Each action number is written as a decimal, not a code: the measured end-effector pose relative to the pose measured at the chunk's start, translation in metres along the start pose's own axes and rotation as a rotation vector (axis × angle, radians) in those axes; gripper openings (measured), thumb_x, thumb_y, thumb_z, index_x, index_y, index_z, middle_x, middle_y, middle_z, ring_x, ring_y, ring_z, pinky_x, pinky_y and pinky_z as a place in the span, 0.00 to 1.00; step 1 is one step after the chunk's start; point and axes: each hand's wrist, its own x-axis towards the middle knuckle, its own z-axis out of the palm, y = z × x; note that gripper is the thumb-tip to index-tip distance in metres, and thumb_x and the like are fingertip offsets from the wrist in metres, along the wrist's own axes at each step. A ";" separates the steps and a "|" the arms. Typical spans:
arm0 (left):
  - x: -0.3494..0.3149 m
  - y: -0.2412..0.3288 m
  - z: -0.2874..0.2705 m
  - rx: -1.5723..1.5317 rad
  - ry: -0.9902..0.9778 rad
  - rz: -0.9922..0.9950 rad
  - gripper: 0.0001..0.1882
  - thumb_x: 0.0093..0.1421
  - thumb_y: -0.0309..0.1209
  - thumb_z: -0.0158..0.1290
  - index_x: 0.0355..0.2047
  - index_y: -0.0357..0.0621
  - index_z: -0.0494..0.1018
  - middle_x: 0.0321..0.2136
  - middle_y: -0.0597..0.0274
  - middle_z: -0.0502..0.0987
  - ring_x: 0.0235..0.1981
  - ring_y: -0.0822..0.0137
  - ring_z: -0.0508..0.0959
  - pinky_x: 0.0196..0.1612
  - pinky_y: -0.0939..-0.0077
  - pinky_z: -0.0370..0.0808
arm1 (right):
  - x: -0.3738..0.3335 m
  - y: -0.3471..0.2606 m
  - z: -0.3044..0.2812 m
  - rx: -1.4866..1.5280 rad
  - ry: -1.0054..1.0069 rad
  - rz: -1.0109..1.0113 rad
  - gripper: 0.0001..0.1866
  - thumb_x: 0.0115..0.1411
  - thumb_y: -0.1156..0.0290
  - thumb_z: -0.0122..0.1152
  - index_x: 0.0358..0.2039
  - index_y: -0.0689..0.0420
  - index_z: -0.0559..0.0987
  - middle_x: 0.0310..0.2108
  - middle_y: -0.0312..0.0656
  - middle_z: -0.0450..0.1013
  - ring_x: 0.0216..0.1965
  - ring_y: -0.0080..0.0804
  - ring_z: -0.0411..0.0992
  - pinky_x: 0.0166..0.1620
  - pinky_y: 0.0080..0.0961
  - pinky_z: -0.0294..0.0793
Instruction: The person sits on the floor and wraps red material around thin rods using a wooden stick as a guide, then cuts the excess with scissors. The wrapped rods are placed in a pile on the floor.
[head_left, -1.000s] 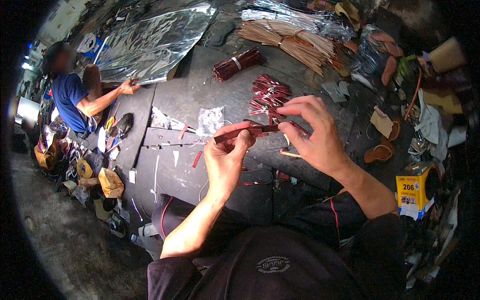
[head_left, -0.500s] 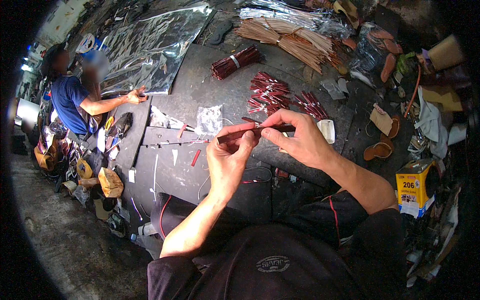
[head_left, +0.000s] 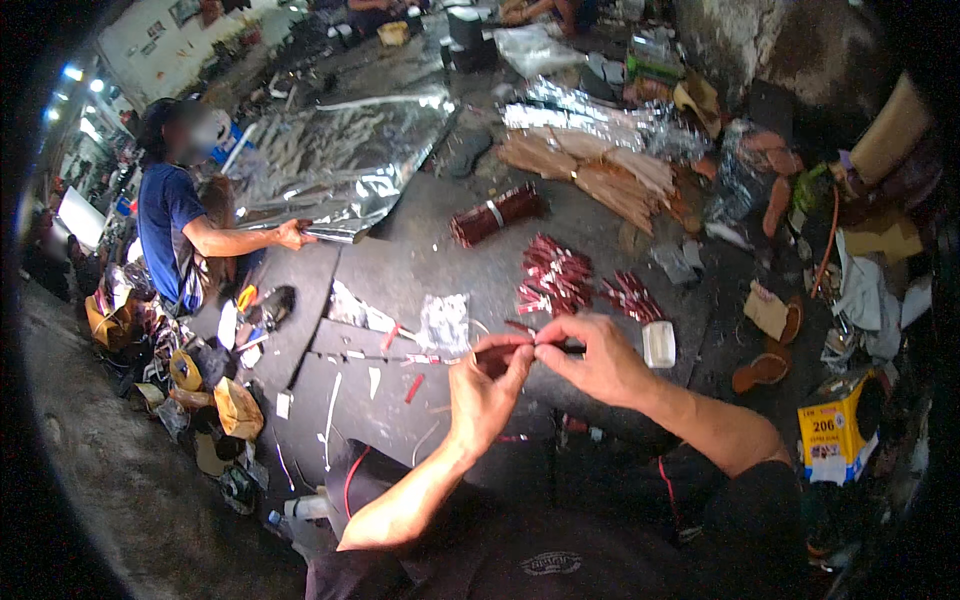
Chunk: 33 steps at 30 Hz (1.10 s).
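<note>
Head view, and from where I stand the work is all at the fingertips: the left hand [head_left: 487, 395] has thumb and forefinger pinched on a dark red strap [head_left: 497, 357], and the right hand [head_left: 600, 365] pinches it too, its tips meeting the left ones. That strap is up in the air above the near half of the dark board [head_left: 400, 275], and blur hides whether its layers lie flush. I'd say such a slim piece wants a light, even squeeze, with both pinches close together so it can't twist, and the edges checked by eye before either thumb lets up. Just beyond the fingers, around the middle of the board, a pile of short red pieces [head_left: 553, 275] lies with a smaller pile [head_left: 632, 296] to its right; keeping the wrists raised should spare both a knock. A small white tray [head_left: 660, 363] sits near the right edge, just past the right hand. Toward the far edge rests a banded red bundle [head_left: 497, 215]. A plastic bag [head_left: 444, 322] lies left of the hands, and a red scrap [head_left: 414, 389] nearer the left corner, both best kept clear of the elbows.
</note>
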 end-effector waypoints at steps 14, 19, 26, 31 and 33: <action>0.001 0.018 -0.006 -0.025 -0.111 -0.024 0.11 0.64 0.28 0.56 0.41 0.31 0.75 0.35 0.57 0.81 0.38 0.71 0.81 0.44 0.78 0.78 | 0.003 0.006 0.005 -0.075 0.032 -0.160 0.07 0.58 0.70 0.62 0.33 0.60 0.76 0.29 0.44 0.76 0.34 0.43 0.75 0.44 0.36 0.69; 0.007 0.011 -0.011 0.043 -0.132 -0.047 0.12 0.64 0.30 0.57 0.42 0.31 0.76 0.34 0.57 0.82 0.37 0.71 0.81 0.43 0.78 0.78 | 0.004 0.009 0.005 -0.069 0.028 -0.166 0.08 0.59 0.70 0.62 0.33 0.62 0.77 0.28 0.45 0.77 0.33 0.40 0.76 0.41 0.33 0.71; 0.014 0.010 -0.004 0.027 -0.044 -0.036 0.13 0.62 0.30 0.58 0.41 0.30 0.77 0.33 0.55 0.82 0.35 0.70 0.81 0.41 0.77 0.78 | 0.009 0.008 -0.004 -0.011 -0.027 0.045 0.13 0.61 0.64 0.60 0.33 0.63 0.80 0.28 0.47 0.78 0.31 0.32 0.77 0.36 0.33 0.73; 0.016 0.004 -0.007 -0.166 -0.053 -0.108 0.13 0.64 0.30 0.57 0.42 0.32 0.77 0.33 0.56 0.82 0.35 0.70 0.82 0.41 0.78 0.78 | 0.006 0.021 -0.012 0.269 0.001 0.150 0.15 0.63 0.63 0.59 0.40 0.64 0.79 0.32 0.43 0.79 0.35 0.28 0.77 0.40 0.28 0.74; 0.015 0.002 -0.007 -0.207 -0.059 -0.133 0.13 0.64 0.30 0.56 0.43 0.32 0.76 0.34 0.55 0.82 0.35 0.70 0.81 0.41 0.78 0.78 | 0.002 0.019 -0.018 0.272 -0.054 0.176 0.14 0.64 0.65 0.58 0.41 0.64 0.78 0.33 0.42 0.79 0.35 0.26 0.77 0.39 0.26 0.74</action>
